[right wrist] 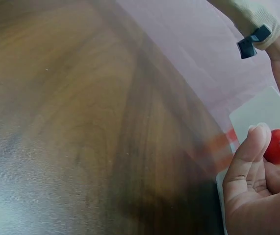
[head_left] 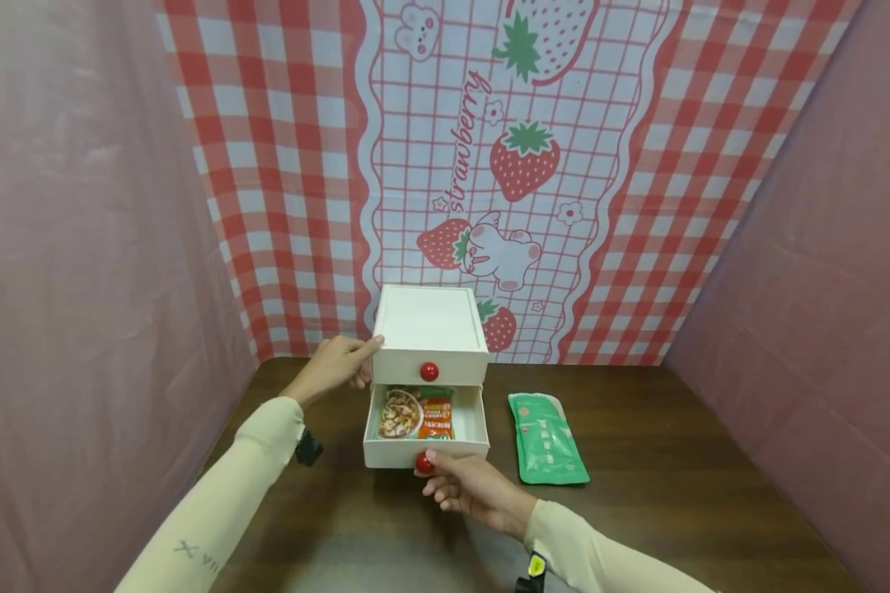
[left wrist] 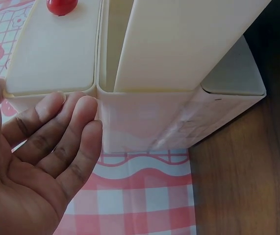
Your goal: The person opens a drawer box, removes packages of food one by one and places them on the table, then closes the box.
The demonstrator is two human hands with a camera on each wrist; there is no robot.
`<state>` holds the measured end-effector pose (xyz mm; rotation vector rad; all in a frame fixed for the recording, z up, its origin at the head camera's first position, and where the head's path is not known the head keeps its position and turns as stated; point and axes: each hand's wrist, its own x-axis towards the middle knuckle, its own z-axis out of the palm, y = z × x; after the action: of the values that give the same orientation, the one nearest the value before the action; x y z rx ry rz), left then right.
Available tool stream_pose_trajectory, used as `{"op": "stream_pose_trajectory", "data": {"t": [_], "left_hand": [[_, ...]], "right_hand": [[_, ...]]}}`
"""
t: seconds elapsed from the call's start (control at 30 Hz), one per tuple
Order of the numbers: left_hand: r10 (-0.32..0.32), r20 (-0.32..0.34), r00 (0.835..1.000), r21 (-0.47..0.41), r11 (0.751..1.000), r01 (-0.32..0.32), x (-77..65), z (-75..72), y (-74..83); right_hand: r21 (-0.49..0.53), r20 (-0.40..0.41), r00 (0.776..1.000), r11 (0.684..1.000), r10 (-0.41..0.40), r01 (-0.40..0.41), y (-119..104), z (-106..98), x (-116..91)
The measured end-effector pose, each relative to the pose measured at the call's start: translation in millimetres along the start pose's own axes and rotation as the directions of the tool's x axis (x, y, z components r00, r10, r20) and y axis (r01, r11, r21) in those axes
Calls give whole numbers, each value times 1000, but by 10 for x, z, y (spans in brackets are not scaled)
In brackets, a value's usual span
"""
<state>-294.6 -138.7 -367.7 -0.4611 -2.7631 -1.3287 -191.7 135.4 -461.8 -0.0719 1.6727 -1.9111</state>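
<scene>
A white two-drawer box (head_left: 430, 317) stands on the table with its lower drawer (head_left: 386, 453) pulled out. Inside that drawer lies a food packet (head_left: 436, 416) with a picture of a bowl and orange parts. My right hand (head_left: 478, 492) pinches the drawer's red knob (right wrist: 277, 147) between thumb and fingers. On the box's left side rests my left hand (head_left: 337, 364), its thumb at the top edge. In the left wrist view, the fingers (left wrist: 83, 137) of that hand lie against the side wall, gently bent and not wrapped around anything. The upper drawer (head_left: 393, 367) is closed.
A green packet (head_left: 549, 441) with white writing lies on the brown wooden table (head_left: 660, 461), right of the box. Behind stands a red-and-white strawberry cloth (head_left: 297, 165). Pink cloth walls (head_left: 801, 247) rise on both sides.
</scene>
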Motion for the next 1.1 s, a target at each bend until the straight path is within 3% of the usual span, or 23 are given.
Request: {"op": "stream_pose_trajectory", "data": {"t": [1.1], "left_hand": [[11,-10,1000,4,1000,-11,-4,17,6]], "right_hand": [[21,29,999,999,23,-24,199,71,-310]]}}
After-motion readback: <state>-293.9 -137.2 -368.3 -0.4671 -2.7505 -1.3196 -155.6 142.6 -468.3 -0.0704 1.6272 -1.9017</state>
